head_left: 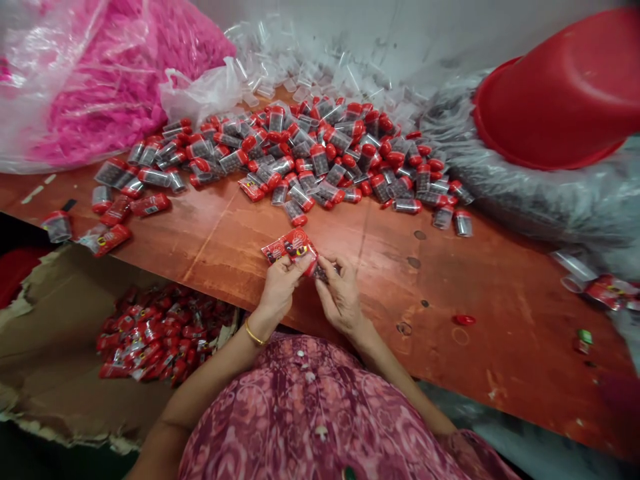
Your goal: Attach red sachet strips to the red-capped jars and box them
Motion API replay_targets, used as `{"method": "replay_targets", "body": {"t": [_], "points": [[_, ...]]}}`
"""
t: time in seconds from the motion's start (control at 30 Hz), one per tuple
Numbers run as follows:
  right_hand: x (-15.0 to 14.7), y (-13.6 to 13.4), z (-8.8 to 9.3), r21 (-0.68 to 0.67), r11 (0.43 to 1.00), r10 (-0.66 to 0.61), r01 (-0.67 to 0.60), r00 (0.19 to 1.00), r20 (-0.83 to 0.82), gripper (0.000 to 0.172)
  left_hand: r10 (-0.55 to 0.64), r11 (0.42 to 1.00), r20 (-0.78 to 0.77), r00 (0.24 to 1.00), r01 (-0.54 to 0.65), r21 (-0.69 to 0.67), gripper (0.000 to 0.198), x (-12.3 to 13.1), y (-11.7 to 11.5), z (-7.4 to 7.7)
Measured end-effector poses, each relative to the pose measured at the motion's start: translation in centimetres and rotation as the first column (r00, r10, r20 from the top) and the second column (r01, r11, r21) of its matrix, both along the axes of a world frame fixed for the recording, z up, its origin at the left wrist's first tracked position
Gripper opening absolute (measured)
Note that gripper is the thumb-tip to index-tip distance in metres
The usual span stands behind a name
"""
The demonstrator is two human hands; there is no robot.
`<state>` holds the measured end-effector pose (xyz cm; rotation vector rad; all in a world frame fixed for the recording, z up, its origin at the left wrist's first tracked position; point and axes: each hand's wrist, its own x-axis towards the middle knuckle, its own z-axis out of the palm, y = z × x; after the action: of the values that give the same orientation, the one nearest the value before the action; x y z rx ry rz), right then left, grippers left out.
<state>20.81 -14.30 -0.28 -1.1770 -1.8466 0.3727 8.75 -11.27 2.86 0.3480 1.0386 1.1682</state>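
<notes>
Near the table's front edge, my left hand [279, 288] pinches a red printed plastic wrapper [289, 244] between thumb and fingers. My right hand [343, 297] is closed on a small clear jar with dark contents [320, 271], right beside the wrapper's right end. Fingers cover much of the jar, and I cannot tell how far it sits inside the wrapper. Just beyond my hands lies a red-capped clear jar [295, 213]. Behind it spreads a big heap of similar jars [320, 160] with dark contents. One red wrapper packet [251, 187] rests at the heap's front.
Below the table at left, a torn cardboard box [50, 333] holds many red-wrapped jars [150, 340]. Pink material in a clear bag [125, 87] stands at back left. A red bucket [555, 93] lies on a plastic bundle [520, 200] at right. A loose red cap [464, 320] sits right.
</notes>
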Motion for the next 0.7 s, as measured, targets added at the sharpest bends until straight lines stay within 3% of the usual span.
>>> {"method": "replay_targets", "body": {"t": [0.1, 0.2, 0.37, 0.53, 0.7], "points": [[0.2, -0.2, -0.1, -0.063, 0.998, -0.023, 0.020, 0.999, -0.046, 0.049, 0.018, 1.000, 0.034, 0.999, -0.018, 0.002, 0.040, 0.0, -0.1, -0.2], [0.4, -0.1, -0.5, -0.213, 0.976, -0.085, 0.048, 0.982, -0.169, 0.042, 0.015, 1.000, 0.030, 0.999, -0.014, -0.017, 0.040, 0.2, -0.2, -0.3], [-0.6, 0.5, -0.8, -0.442, 0.890, -0.142, -0.110, 0.855, -0.499, 0.027, 0.055, 0.998, -0.012, 0.998, -0.056, -0.028, 0.041, 0.8, -0.3, -0.8], [-1.9, 0.6, -0.1, -0.496, 0.861, -0.258, -0.114, 0.742, -0.618, 0.025, 0.095, 0.995, -0.005, 0.995, -0.095, 0.036, 0.038, 1.1, -0.4, -1.3], [-1.7, 0.5, 0.7, -0.599, 0.750, -0.270, -0.281, 0.696, -0.665, 0.031, 0.122, 0.992, -0.006, 0.993, -0.122, 0.031, 0.034, 0.6, -0.1, -1.0]]}}
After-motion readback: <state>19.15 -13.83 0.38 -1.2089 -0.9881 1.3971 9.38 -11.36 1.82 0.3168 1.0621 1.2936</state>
